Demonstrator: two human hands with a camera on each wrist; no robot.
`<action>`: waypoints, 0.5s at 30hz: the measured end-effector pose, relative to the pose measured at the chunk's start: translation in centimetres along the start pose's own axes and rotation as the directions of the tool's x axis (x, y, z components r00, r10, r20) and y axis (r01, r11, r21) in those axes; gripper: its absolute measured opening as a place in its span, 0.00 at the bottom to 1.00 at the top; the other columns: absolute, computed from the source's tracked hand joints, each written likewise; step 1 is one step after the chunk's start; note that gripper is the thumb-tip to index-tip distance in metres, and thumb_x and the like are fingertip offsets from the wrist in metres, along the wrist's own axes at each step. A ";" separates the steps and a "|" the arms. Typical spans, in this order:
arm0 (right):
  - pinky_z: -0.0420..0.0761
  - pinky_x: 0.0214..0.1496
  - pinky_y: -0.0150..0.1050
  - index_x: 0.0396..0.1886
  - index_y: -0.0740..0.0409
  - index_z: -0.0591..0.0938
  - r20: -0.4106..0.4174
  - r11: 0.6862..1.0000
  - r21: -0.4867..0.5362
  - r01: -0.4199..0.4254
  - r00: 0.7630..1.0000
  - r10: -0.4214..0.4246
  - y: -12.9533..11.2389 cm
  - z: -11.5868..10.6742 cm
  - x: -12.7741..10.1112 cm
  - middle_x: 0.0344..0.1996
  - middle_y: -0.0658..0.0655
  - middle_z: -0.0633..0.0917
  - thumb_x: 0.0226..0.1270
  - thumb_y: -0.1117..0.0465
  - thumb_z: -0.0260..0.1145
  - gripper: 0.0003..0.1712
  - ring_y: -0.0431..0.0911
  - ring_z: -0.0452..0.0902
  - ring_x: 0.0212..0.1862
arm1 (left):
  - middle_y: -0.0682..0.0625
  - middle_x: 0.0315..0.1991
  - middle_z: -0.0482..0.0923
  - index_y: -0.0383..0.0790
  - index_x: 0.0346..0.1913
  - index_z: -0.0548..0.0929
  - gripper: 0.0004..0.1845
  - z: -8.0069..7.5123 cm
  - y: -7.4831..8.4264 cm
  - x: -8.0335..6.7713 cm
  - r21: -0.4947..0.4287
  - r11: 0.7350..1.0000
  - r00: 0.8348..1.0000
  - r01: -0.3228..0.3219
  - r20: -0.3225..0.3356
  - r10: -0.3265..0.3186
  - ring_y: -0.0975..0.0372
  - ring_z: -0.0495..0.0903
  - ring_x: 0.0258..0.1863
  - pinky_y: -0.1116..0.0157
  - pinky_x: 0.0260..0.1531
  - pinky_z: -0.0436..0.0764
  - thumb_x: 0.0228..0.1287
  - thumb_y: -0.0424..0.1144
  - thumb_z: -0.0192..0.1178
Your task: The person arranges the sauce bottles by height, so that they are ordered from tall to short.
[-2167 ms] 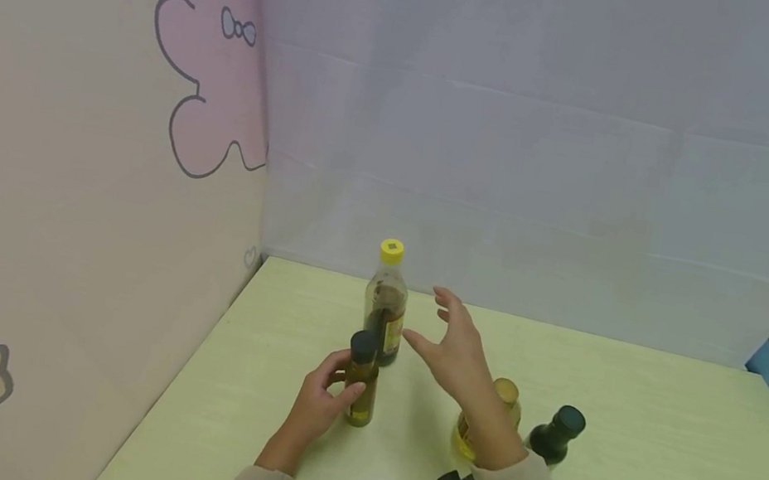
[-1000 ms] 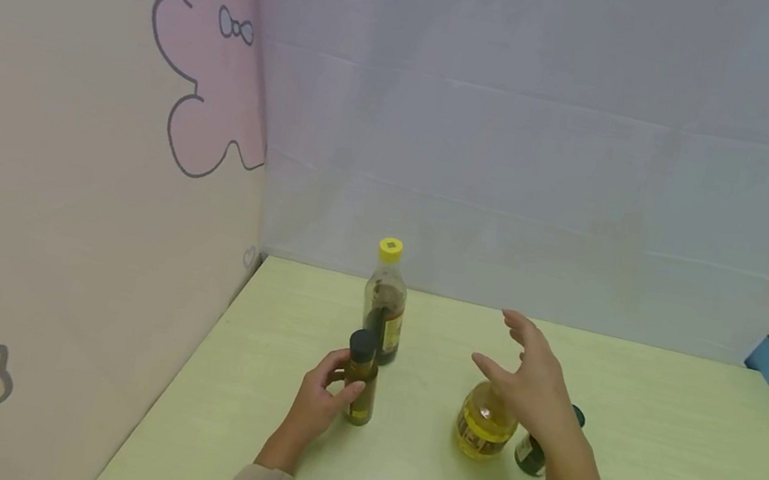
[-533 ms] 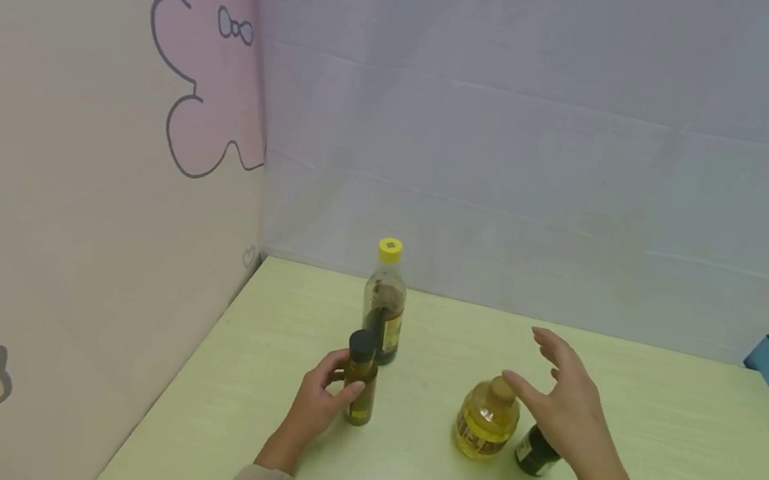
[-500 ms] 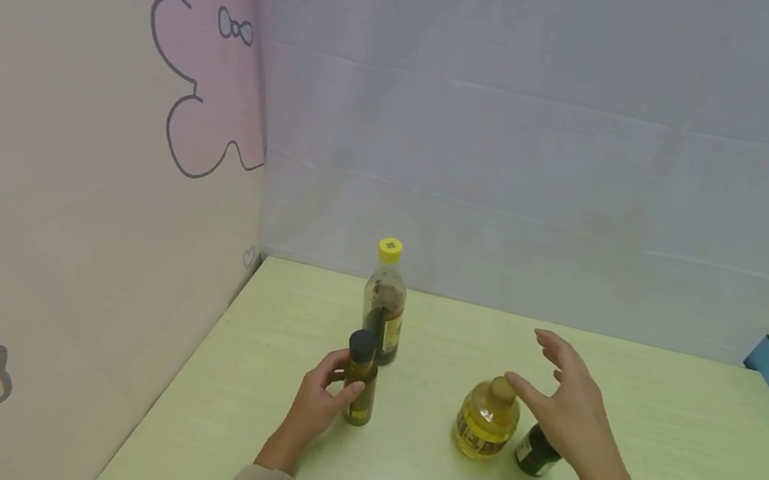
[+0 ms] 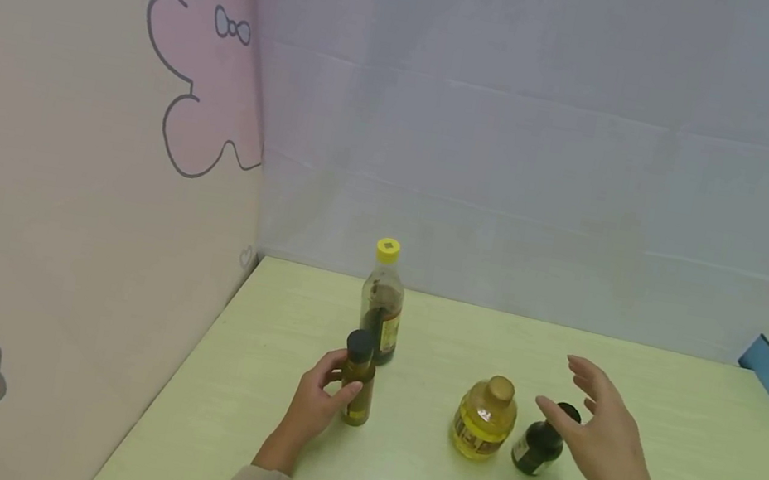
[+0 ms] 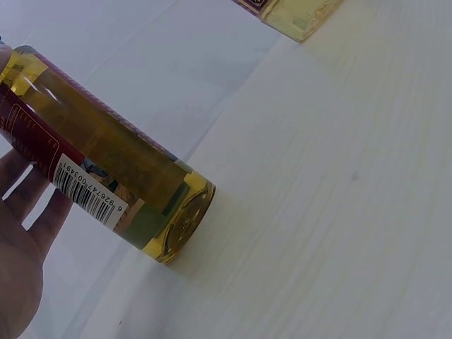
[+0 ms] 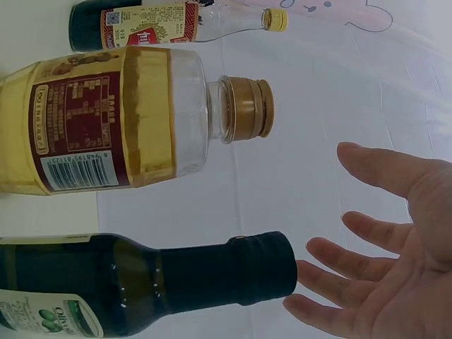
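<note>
My left hand (image 5: 315, 401) holds a slim bottle of yellow oil (image 5: 358, 395) with a black cap, thumb in front and fingers behind. In the left wrist view this oil bottle (image 6: 106, 155) has a dark red label with a barcode, and its base is at the tabletop. My right hand (image 5: 608, 448) is spread, palm facing left, beside a dark green olive oil bottle (image 5: 536, 450). In the right wrist view the fingertips of the right hand (image 7: 395, 254) are close to the cap of the olive oil bottle (image 7: 205, 279); contact is unclear.
Left of the olive oil stands a rounded bottle of yellow oil (image 5: 484, 419) with a gold cap. Behind the slim bottle is a taller bottle of dark sauce (image 5: 382, 303) with a yellow cap. The pale table (image 5: 686, 431) meets printed cloth walls (image 5: 516, 169) at the back and left.
My right hand has moved right, from beside the dark sauce bottle, past the gold-capped bottle, to the olive oil bottle, uncovering both. The left hand has stayed on the slim bottle.
</note>
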State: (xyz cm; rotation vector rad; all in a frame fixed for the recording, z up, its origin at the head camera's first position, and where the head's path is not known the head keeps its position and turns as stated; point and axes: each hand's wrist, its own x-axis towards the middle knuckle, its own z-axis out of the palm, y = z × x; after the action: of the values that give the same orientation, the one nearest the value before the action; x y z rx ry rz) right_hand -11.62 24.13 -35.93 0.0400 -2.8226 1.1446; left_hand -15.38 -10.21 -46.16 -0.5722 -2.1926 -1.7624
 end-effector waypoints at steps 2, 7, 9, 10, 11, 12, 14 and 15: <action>0.67 0.46 0.62 0.68 0.58 0.54 -0.001 1.000 0.001 -0.006 1.000 0.006 0.4 0.0 -0.2 0.62 0.69 0.61 0.55 0.37 0.60 0.48 0.70 0.59 0.56 | 0.42 0.47 0.75 0.31 0.53 0.71 0.20 0.0 0.0 0.0 -0.005 1.000 1.000 0.007 -0.001 -0.007 0.54 0.73 0.47 0.50 0.45 0.72 0.56 0.28 0.59; 0.66 0.49 0.60 0.67 0.61 0.55 -0.020 1.000 0.005 -0.003 1.000 0.003 1.4 0.1 -0.7 0.61 0.68 0.62 0.56 0.41 0.62 0.47 0.67 0.60 0.57 | 0.42 0.47 0.75 0.32 0.53 0.71 0.20 0.1 0.0 0.0 -0.010 1.000 1.000 0.028 0.003 -0.028 0.54 0.73 0.47 0.49 0.46 0.71 0.57 0.29 0.59; 0.66 0.50 0.59 0.67 0.62 0.55 -0.019 1.000 0.006 -0.013 1.000 0.013 1.9 0.2 -0.8 0.61 0.68 0.61 0.56 0.41 0.62 0.48 0.65 0.60 0.58 | 0.42 0.47 0.75 0.32 0.53 0.72 0.20 0.1 0.0 0.0 -0.008 0.999 0.999 0.032 0.003 -0.032 0.54 0.73 0.47 0.49 0.46 0.71 0.57 0.29 0.59; 0.65 0.51 0.58 0.67 0.62 0.54 -0.016 1.000 0.009 -0.018 1.000 0.018 2.1 0.3 -0.9 0.62 0.68 0.61 0.56 0.41 0.62 0.48 0.65 0.59 0.58 | 0.42 0.47 0.75 0.32 0.53 0.72 0.20 0.1 0.0 0.0 -0.008 1.000 1.000 0.030 0.003 -0.030 0.54 0.73 0.47 0.50 0.46 0.71 0.57 0.29 0.59; 0.65 0.51 0.58 0.67 0.63 0.54 -0.016 1.000 0.008 -0.022 1.000 0.022 2.3 0.4 -1.0 0.62 0.68 0.61 0.56 0.41 0.62 0.48 0.65 0.59 0.58 | 0.42 0.47 0.75 0.32 0.53 0.72 0.20 0.0 0.0 0.0 -0.007 1.000 1.000 0.027 0.002 -0.027 0.54 0.73 0.47 0.50 0.46 0.71 0.57 0.29 0.59; 0.65 0.51 0.58 0.66 0.63 0.54 -0.017 1.000 0.006 -0.025 1.000 0.025 2.5 0.4 -1.1 0.61 0.68 0.61 0.56 0.41 0.63 0.48 0.65 0.60 0.58 | 0.42 0.47 0.75 0.32 0.53 0.72 0.20 0.0 0.0 0.0 -0.007 1.000 1.000 0.024 0.001 -0.024 0.54 0.73 0.47 0.50 0.45 0.71 0.57 0.29 0.59; 0.66 0.51 0.57 0.66 0.64 0.54 -0.018 1.000 0.002 -0.028 0.999 0.028 2.8 0.6 -1.2 0.61 0.69 0.62 0.56 0.42 0.63 0.47 0.65 0.60 0.57 | 0.42 0.47 0.75 0.32 0.53 0.72 0.20 0.0 -0.1 0.0 -0.006 1.000 1.000 0.019 0.000 -0.019 0.54 0.73 0.47 0.50 0.45 0.72 0.56 0.29 0.59; 0.66 0.51 0.57 0.66 0.64 0.55 -0.019 1.000 0.004 -0.028 0.999 0.028 3.0 0.7 -1.3 0.61 0.69 0.62 0.56 0.43 0.63 0.47 0.65 0.60 0.57 | 0.42 0.47 0.75 0.32 0.53 0.72 0.20 0.0 -0.1 0.0 -0.006 1.000 1.000 0.018 0.001 -0.018 0.54 0.73 0.47 0.50 0.45 0.72 0.56 0.29 0.59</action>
State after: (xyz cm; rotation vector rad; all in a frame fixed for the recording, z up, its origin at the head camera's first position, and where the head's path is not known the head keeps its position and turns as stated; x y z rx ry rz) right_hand -10.59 25.82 -38.62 -0.0101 -2.8132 1.1504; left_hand -15.41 -10.23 -46.26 -0.5565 -2.1999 -1.7790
